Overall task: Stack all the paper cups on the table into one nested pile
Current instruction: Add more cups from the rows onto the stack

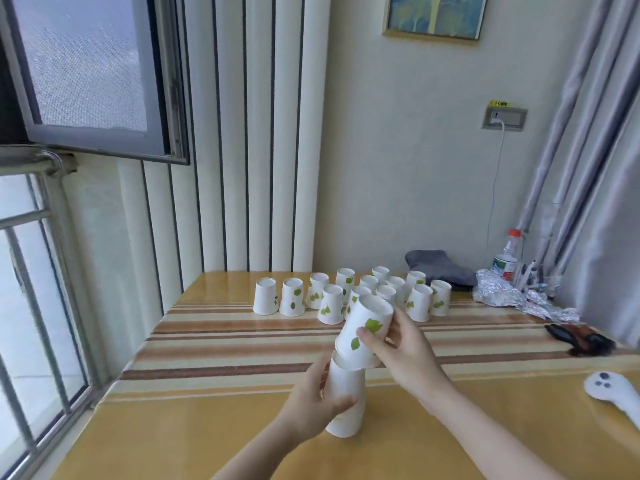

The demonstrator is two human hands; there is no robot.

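Note:
Several white paper cups with green leaf prints [330,303] stand upside down in rows at the far side of the table [214,393]. Near the front, a nested pile of cups [346,400] stands upside down; my left hand [311,400] is wrapped around its middle. My right hand [405,355] holds one more upside-down cup [363,332], tilted, its rim resting over the top of the pile.
A grey cloth [440,266], a plastic bottle [507,258] and crumpled foil [509,296] lie at the back right. A dark object [581,337] and a white controller [616,393] sit on the right. An open window [86,74] and railing are to the left.

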